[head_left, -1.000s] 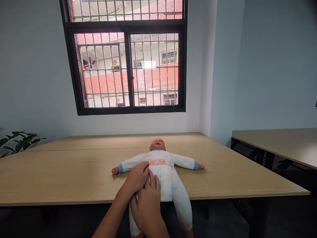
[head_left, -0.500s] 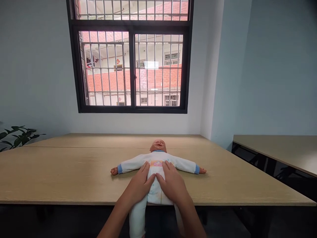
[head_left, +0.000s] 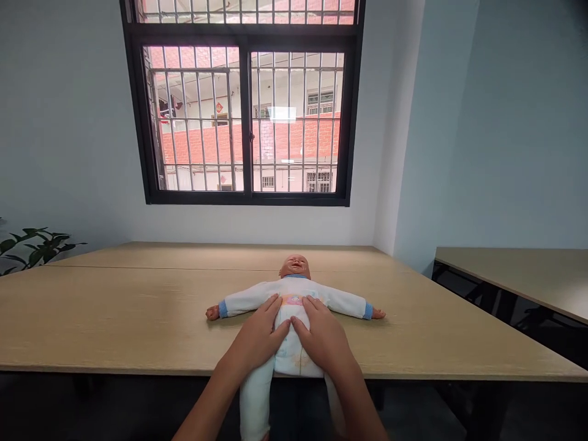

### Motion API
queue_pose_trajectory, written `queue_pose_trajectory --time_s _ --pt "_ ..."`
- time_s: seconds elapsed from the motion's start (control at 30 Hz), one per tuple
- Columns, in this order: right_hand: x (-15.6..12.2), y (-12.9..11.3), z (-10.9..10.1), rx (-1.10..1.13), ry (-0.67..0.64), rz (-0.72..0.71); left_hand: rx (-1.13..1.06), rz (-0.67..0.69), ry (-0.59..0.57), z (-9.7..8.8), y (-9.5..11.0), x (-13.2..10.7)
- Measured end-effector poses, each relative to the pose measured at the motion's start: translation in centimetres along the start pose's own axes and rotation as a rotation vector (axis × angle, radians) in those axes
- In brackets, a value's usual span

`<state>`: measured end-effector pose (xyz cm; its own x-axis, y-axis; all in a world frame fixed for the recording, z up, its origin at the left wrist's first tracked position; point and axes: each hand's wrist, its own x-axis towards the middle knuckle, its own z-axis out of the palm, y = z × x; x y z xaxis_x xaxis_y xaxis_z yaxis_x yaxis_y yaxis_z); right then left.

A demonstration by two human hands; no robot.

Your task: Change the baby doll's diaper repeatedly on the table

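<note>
A baby doll (head_left: pixel 257 297) in a white top with blue cuffs lies on its back, head toward the window and both arms spread wide. Round its waist is a white diaper (head_left: pixel 292 361) with an orange and pink front band. My left hand (head_left: pixel 263 334) rests flat on the left side of the diaper, fingers stretched forward and thumb pointing inward. On the opposite side my right hand (head_left: pixel 322 334) lies the same way, the two thumb tips close together near the middle. The doll's white-clad legs (head_left: pixel 255 398) hang over the table's front edge, one partly behind my right forearm.
The wooden table (head_left: pixel 128 318) reaches back to the wall under a barred window (head_left: pixel 248 122). A second table (head_left: pixel 519 263) stands at the right, beyond a gap. Green plant leaves (head_left: pixel 39 245) show at the far left.
The view has shifted slightly, so the scene sits a little higher. Both hands keep their flat hold on the diaper, and the doll stays in place.
</note>
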<state>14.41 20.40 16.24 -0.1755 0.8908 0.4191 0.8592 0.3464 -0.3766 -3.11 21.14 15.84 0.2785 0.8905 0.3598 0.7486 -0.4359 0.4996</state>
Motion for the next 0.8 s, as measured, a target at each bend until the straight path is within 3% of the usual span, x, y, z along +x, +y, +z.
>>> queue_pose_trajectory --time_s 0.13,0.27,0.5,0.8 --pt "-0.3 0.0 0.6 -0.054 0.054 0.02 0.012 0.034 -0.017 0.2 0.2 0.0" --pt "-0.3 0.0 0.6 -0.05 0.018 -0.013 0.012 0.049 -0.04 -0.2 0.5 -0.1" --pt "-1.1 0.0 1.0 -0.085 0.106 -0.007 0.089 0.048 0.025 0.6 1.0 -0.5" --pt "-0.7 0.4 0.8 -0.057 0.046 -0.06 0.219 0.164 -0.014 0.5 1.4 -0.3"
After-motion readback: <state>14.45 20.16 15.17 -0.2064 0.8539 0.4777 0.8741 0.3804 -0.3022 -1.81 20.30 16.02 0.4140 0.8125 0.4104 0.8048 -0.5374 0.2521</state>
